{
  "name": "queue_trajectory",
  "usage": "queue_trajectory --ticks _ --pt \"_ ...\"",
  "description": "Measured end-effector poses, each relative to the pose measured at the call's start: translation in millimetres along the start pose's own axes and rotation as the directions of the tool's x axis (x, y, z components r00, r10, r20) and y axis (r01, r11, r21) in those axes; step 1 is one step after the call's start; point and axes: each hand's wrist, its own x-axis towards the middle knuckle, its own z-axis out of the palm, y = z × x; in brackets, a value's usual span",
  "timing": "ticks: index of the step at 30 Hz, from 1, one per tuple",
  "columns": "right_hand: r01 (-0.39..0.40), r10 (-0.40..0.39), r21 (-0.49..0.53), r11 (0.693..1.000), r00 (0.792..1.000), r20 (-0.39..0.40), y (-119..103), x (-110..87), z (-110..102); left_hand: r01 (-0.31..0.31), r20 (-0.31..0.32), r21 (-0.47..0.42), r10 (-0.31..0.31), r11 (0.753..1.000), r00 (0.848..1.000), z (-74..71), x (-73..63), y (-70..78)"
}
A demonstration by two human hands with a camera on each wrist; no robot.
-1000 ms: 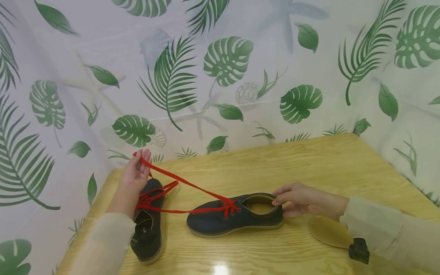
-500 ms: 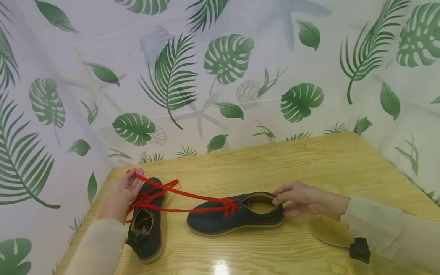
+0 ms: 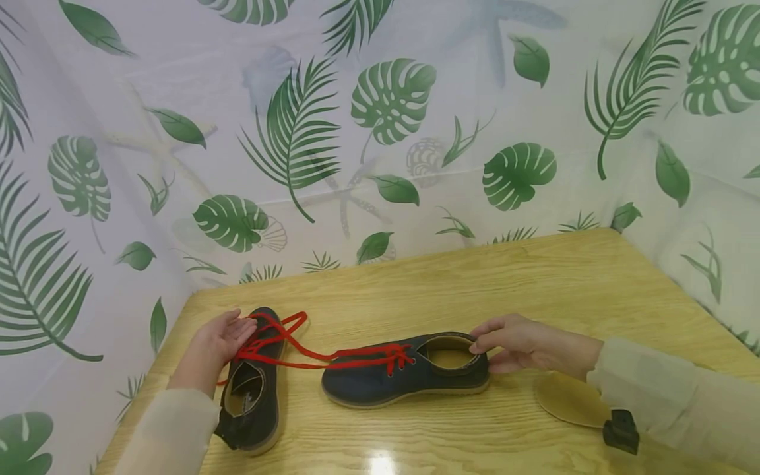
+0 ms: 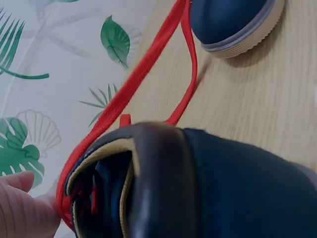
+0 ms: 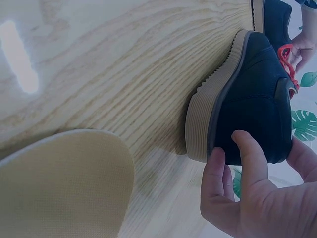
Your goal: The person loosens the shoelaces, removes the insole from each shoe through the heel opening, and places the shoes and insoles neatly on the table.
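Note:
Two dark navy shoes with red laces lie on the wooden table. One shoe (image 3: 371, 388) points left in the middle; my right hand (image 3: 522, 343) grips its heel, thumb at the collar and fingers against the back, as the right wrist view also shows. The other shoe (image 3: 264, 412) stands at the left, toe toward the wall. Beside its laces, my left hand (image 3: 216, 343) is turned palm up with fingers extended. A slack red lace (image 3: 303, 351) runs from the middle shoe across to the left shoe, close to the left fingertips.
A tan insole (image 3: 567, 399) lies under the right forearm. A small black device (image 3: 620, 432) sits at the right wrist. A leaf-printed cloth (image 3: 415, 165) hangs behind the wooden table (image 3: 534, 277).
The left hand has come down and let the lace go; the lace, held taut before, now lies slack. The right hand keeps its grip on the heel.

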Motion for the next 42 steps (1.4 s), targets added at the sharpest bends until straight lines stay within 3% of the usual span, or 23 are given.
queue_trajectory --ticks 5,13,24,29,35,42 --pt "-0.007 0.007 -0.003 1.0 1.0 0.0 -2 -0.4 0 -0.03 0.022 0.069 0.028 0.997 0.999 6.0 -3.3 -3.7" --pt "-0.01 0.01 -0.013 1.0 1.0 -0.002 -2 -0.9 -1 -0.061 0.119 0.168 0.041 0.984 0.992 25.5 -13.4 -21.2" --pt "-0.025 0.025 -0.005 1.0 1.0 -0.01 -4 -1.2 0 -0.081 0.146 0.239 0.046 0.968 0.988 51.4 -24.4 -42.8" --pt "-0.03 0.03 -0.002 1.0 1.0 -0.006 -6 -1.7 -1 -0.083 0.19 0.3 0.026 0.95 0.981 56.7 -28.4 -52.1" --pt "-0.03 0.03 0.002 1.0 1.0 0.004 -8 -3.5 -2 -0.079 0.237 0.414 -0.024 0.907 0.971 65.5 -32.7 -74.2" --pt "-0.035 0.035 0.001 0.999 0.999 0.007 -10 -3.7 -2 -0.078 0.279 0.485 -0.07 0.871 0.958 76.7 -39.3 -94.6"
